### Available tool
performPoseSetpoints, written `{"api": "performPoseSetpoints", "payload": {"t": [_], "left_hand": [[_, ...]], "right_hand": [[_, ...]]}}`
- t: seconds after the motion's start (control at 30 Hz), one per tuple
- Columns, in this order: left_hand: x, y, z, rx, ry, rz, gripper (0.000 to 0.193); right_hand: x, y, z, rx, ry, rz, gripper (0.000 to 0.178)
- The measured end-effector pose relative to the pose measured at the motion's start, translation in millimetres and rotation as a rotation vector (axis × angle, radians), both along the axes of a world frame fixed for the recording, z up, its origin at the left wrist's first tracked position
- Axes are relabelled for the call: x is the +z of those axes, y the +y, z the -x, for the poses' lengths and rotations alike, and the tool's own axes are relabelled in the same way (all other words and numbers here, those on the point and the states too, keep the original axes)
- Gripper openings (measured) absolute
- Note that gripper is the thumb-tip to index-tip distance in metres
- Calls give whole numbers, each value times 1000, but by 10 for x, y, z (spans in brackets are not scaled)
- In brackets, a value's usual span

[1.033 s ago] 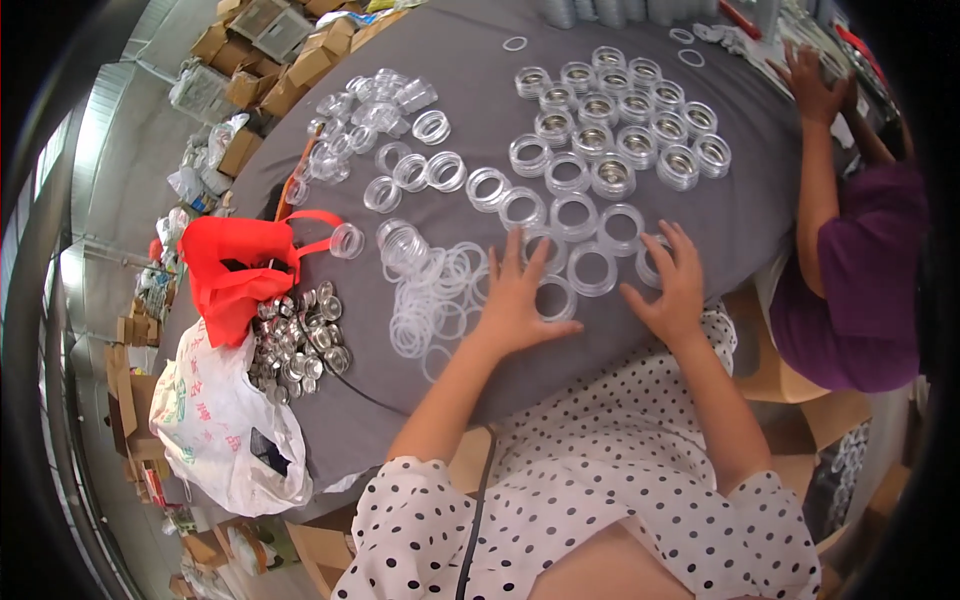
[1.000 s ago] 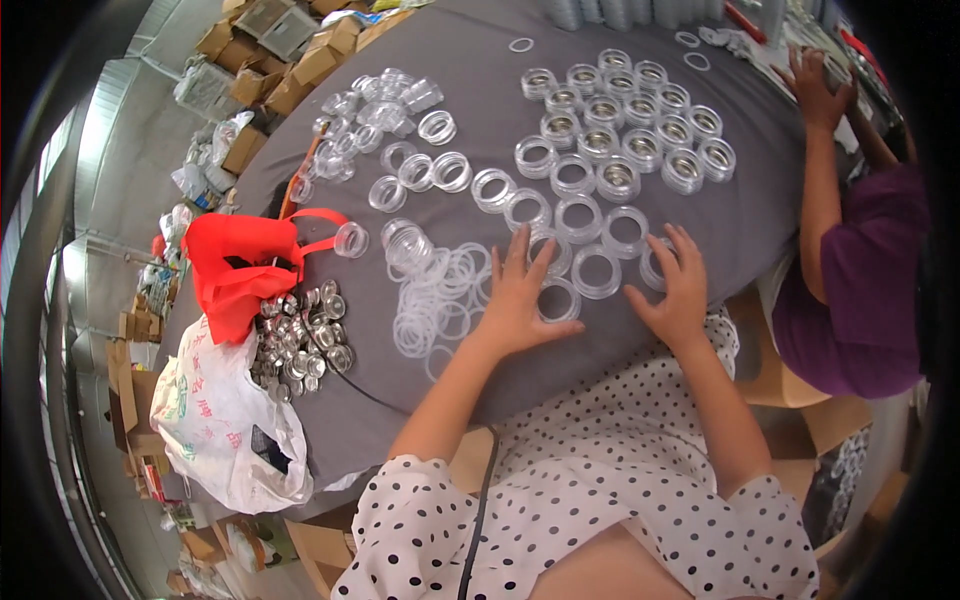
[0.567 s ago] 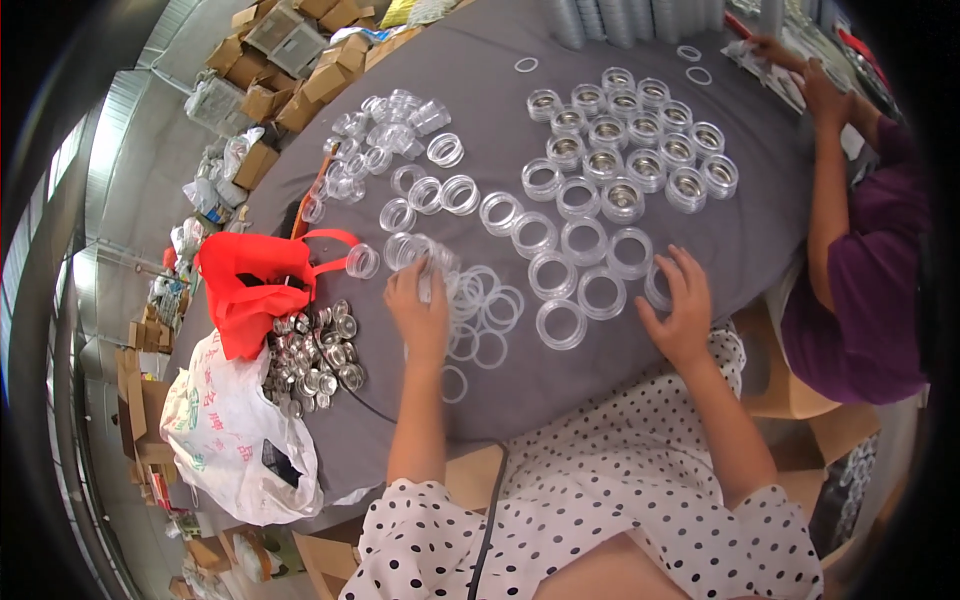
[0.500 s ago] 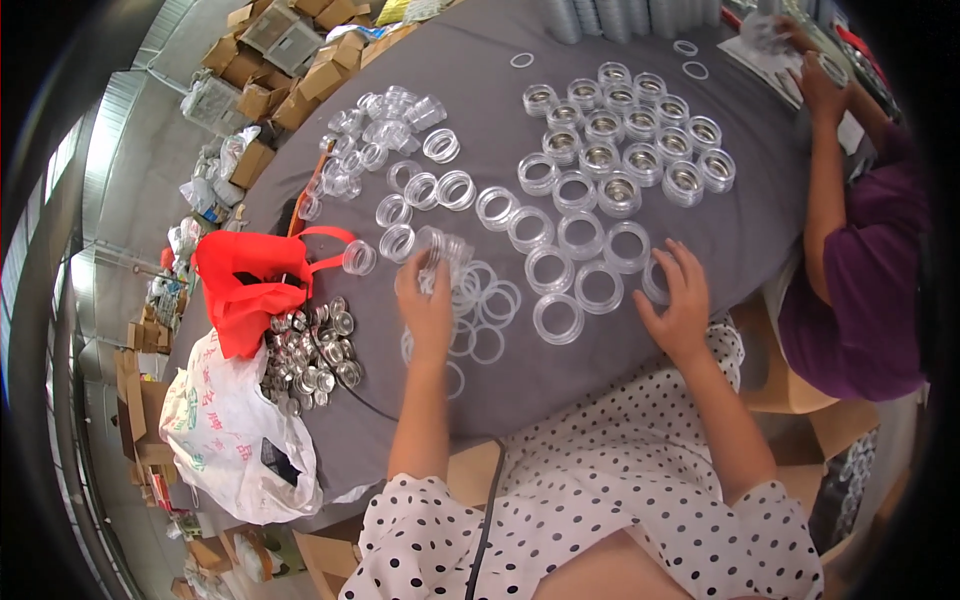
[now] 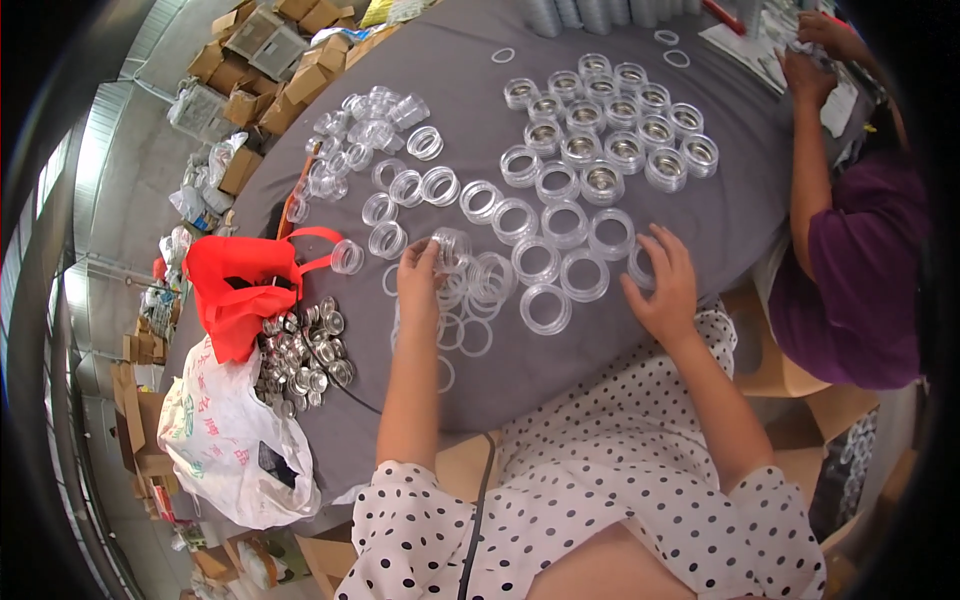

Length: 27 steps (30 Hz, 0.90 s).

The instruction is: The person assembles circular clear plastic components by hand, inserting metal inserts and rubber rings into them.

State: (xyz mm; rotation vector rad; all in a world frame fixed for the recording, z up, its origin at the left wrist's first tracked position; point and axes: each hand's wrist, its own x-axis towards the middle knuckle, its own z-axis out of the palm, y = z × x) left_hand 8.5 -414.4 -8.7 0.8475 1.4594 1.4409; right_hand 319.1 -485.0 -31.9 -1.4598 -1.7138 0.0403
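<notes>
My left hand (image 5: 419, 282) pinches a clear plastic ring (image 5: 453, 250), perhaps a short stack of them, over a loose pile of thin translucent rings (image 5: 475, 336). My right hand (image 5: 664, 292) has its fingers spread, resting over another clear ring (image 5: 641, 268) at the right end of a group of empty clear rings (image 5: 545, 310). Behind that group stand rows of clear round cases (image 5: 602, 182), many with a metallic piece inside. More short clear ring stacks (image 5: 387, 239) lie beyond my left hand.
At the left lie a red bag (image 5: 235, 290), shiny metal caps (image 5: 305, 365) and a white plastic bag (image 5: 225, 440). A heap of clear cups (image 5: 370, 125) sits farther back. On the right, a co-worker's hands (image 5: 815, 65) work above white paper. A dark cable crosses the near edge.
The whole view has shifted slightly, moving the table contents left. My left hand still grips the clear ring piece, now steadier over the pile. My right hand stays on its ring.
</notes>
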Motion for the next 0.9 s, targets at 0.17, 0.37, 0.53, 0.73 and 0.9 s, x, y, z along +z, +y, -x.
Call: {"api": "performPoseSetpoints", "payload": {"t": [0.17,0.37,0.53,0.73,0.9], "left_hand": [[-15,149,47,-20,791,-127,31],[-21,405,184,-142,599,-22,29],[4,473,215,-120,1175,-44,22],[190,-173,-170,-372,963,-354,18],[52,-526,-187,-411,865,-296,10]], "right_hand": [[-13,10,-1,-4,10,12,48],[-19,26,-2,0,10,13,47],[8,20,1,6,10,11,47],[-45,16,-19,1,26,21,46],[-11,22,-12,16,20,-2,44]]}}
